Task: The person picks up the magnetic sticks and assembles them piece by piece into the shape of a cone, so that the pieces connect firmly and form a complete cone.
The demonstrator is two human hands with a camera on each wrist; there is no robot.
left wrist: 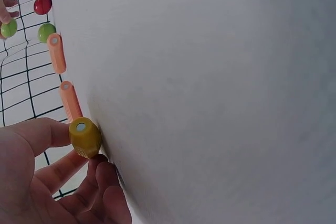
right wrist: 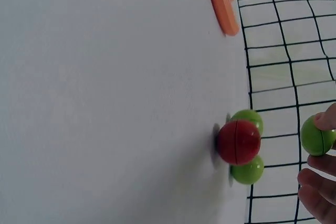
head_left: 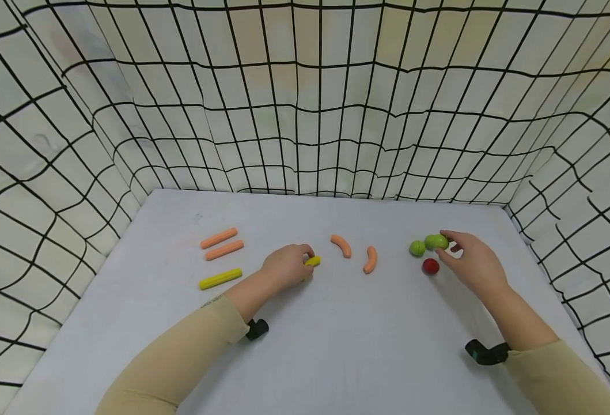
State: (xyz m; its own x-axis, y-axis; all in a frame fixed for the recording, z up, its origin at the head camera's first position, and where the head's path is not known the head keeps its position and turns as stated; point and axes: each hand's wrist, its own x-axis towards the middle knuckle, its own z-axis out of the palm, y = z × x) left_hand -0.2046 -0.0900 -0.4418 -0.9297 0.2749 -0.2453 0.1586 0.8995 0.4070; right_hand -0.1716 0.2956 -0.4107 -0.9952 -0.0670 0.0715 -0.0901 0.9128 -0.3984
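My left hand (head_left: 286,268) pinches a yellow stick-shaped piece (left wrist: 85,136) with a pale round spot on its end, near the tabletop. Most of it is hidden by the fingers in the head view. On the right, my right hand (head_left: 470,262) holds a green ball (right wrist: 316,136) between thumb and fingers, above the table. Another green ball (head_left: 417,248) lies to its left, and a third green ball (right wrist: 247,171) shows partly behind a red ball (right wrist: 239,141). Two curved orange pieces (head_left: 341,246) (head_left: 370,260) lie between the hands.
Left of my left hand lie two straight orange sticks (head_left: 219,238) (head_left: 224,251) and a ridged yellow stick (head_left: 220,279). The white table (head_left: 336,357) is bounded at the back and sides by black netting (head_left: 294,106) over pale walls. Black wrist mounts (head_left: 486,353) jut from the sleeves.
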